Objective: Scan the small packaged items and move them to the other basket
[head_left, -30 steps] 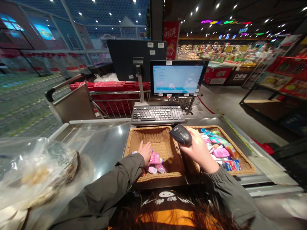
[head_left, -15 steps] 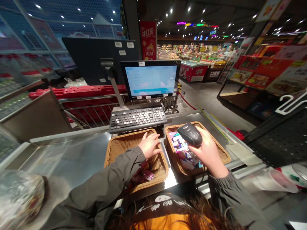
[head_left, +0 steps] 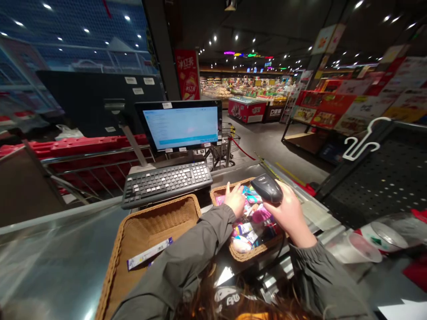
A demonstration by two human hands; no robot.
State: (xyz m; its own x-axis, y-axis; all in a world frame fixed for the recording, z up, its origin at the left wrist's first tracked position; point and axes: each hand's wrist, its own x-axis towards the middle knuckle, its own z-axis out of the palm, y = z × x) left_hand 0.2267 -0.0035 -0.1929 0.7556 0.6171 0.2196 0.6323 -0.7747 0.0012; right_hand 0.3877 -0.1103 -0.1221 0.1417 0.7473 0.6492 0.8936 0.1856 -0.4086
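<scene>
My right hand (head_left: 291, 212) is closed around a black barcode scanner (head_left: 266, 187), held above the right wicker basket (head_left: 247, 256). That basket is full of small, colourful wrapped packets (head_left: 245, 229). My left hand (head_left: 236, 201) reaches over its left rim, at the packets. Its fingers look apart, with nothing visible in them, though some fingertips are hard to see. In the left wicker basket (head_left: 182, 206) lies a long white and purple packet (head_left: 149, 254). My left sleeve covers part of that basket.
Behind the baskets stand a black keyboard (head_left: 168, 181) and a lit screen (head_left: 187, 126). A metal counter (head_left: 73, 249) extends on the left. Plastic tubs (head_left: 362, 246) and a black perforated panel (head_left: 376, 178) with a white hanger (head_left: 360, 142) are at right.
My left hand has moved from the left basket to the right one. A long packet now shows in the left basket. The view has shifted; the right hand still holds the scanner.
</scene>
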